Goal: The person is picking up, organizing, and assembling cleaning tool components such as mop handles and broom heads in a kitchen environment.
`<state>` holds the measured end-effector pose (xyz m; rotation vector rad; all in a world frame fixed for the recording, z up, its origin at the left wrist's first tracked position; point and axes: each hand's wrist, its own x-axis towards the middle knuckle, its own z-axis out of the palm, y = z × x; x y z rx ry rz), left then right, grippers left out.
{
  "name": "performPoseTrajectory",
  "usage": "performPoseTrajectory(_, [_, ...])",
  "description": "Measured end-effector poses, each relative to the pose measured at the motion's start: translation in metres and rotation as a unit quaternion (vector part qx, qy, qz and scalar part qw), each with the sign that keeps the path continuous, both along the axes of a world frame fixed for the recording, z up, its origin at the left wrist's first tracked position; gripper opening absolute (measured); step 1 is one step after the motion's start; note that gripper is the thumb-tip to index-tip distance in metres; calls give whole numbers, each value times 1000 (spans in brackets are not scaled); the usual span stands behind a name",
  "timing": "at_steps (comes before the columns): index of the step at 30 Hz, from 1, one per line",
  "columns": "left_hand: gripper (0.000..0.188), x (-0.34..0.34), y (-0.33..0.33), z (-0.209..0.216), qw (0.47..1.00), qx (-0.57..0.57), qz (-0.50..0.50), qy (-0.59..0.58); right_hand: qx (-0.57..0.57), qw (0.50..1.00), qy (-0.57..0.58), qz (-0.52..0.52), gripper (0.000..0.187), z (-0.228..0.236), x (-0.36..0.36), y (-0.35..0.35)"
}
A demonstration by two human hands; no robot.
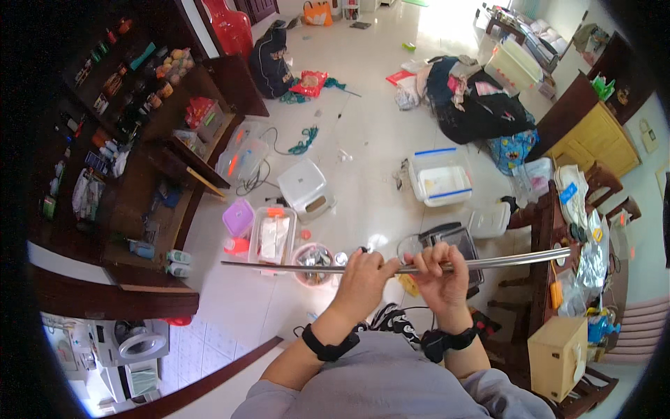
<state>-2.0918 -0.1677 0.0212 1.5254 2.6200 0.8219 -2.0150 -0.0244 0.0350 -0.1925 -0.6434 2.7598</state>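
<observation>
A long, shiny metal rod [513, 261] stretches sideways across the view in front of my body, slightly bowed by the lens. My left hand [361, 281] is closed round it near the middle. A short way to the right, my right hand [440, 276] grips the same rod with curled fingers. The rod's thin left end reaches over a clear lidded box [273, 236], and its thicker right end hangs over the table's edge. Below my left hand's side of the rod stands a pink basin [313, 255] of small items, partly covered.
Clear plastic bins [441, 178] and a white container [306, 187] lie on the tiled floor. An open dark cabinet [139, 209] lines the left. A cluttered table [569, 230] and a wooden box [557, 353] stand right. A pile of dark cloth [481, 112] lies farther off.
</observation>
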Motion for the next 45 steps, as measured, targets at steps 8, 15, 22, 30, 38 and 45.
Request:
performPoseTrajectory(8, [17, -138, 90, 1, 999, 2, -23, 31, -60, 991, -29, -115, 45, 23, -133, 61])
performPoseTrajectory(15, [18, -304, 143, -61, 995, -88, 11, 51, -68, 976, 23, -204, 43, -3, -247, 254])
performPoseTrajectory(22, [10, -532, 282, -120, 965, -220, 100, 107, -79, 938, 52, -333, 37, -53, -362, 539])
performPoseTrajectory(30, [21, -771, 384, -102, 912, -285, 266, 130, -3, 924, 71, -376, 35, -47, -438, 755])
performPoseTrajectory(38, [19, -900, 422, -71, 867, -360, 330, 99, -31, 914, 135, -381, 31, -26, -510, 828])
performPoseTrajectory(45, [37, -1065, 393, -138, 820, -390, 419, -17, 44, 883, 130, -450, 39, -26, -579, 873])
